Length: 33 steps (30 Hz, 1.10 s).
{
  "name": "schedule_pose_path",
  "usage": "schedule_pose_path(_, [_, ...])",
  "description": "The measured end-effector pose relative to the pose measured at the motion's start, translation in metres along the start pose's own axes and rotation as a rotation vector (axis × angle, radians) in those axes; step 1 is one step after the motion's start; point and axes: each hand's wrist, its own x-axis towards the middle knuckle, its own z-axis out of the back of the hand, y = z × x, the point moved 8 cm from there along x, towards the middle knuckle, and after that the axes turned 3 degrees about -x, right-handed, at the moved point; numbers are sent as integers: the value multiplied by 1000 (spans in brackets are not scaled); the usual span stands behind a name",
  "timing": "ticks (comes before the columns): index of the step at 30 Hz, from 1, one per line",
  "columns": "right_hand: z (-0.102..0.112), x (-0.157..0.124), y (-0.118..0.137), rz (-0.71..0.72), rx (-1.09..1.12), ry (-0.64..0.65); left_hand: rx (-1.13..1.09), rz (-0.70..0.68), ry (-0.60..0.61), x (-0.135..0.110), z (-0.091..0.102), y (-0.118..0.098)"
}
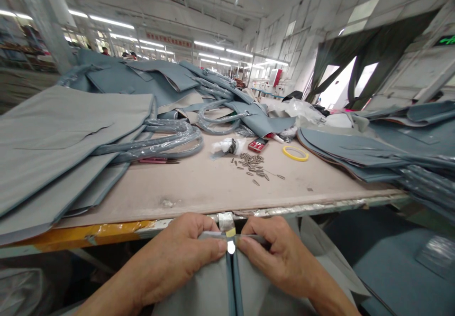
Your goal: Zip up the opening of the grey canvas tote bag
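Observation:
At the table's front edge, my left hand [188, 254] pinches the upper edge of a grey leather-like panel [252, 283] between thumb and curled fingers. My right hand [279, 254] grips the same edge on the other side, its thumb pressed down. Between the thumbs is a narrow slit with blue edges [232, 278], running down toward me. A small bright metal piece [231, 247] shows at the slit's top, just under a bit of yellow tape [231, 233]. Behind it, a metal strip [226, 221] is fixed at the table edge. My fingertips beneath the panel are hidden.
Grey panels [71, 126] with plastic-wrapped handles [167, 140] are piled left; blue panels [351, 145] lie right. On the table [199, 188] are small metal pieces [252, 164], a yellow tape roll [295, 153], a red-black box [258, 144] and a crumpled plastic bag [227, 146].

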Motion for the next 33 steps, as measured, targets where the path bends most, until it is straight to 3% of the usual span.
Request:
schedule_pose_path(18, [-2,-4,-2,21,-103,-28,83,-106,-67,-4,3,-8])
schedule_pose_path(26, [16,8,1,26,-233,-147,315,-259,-177,-3,19,-47])
schedule_pose_path(30, [22,9,7,39,-234,-148,450,-308,-185,-5,19,-67])
schedule_pose_path(33, [25,6,18,70,-372,-137,642,-373,-192,-13,12,-82])
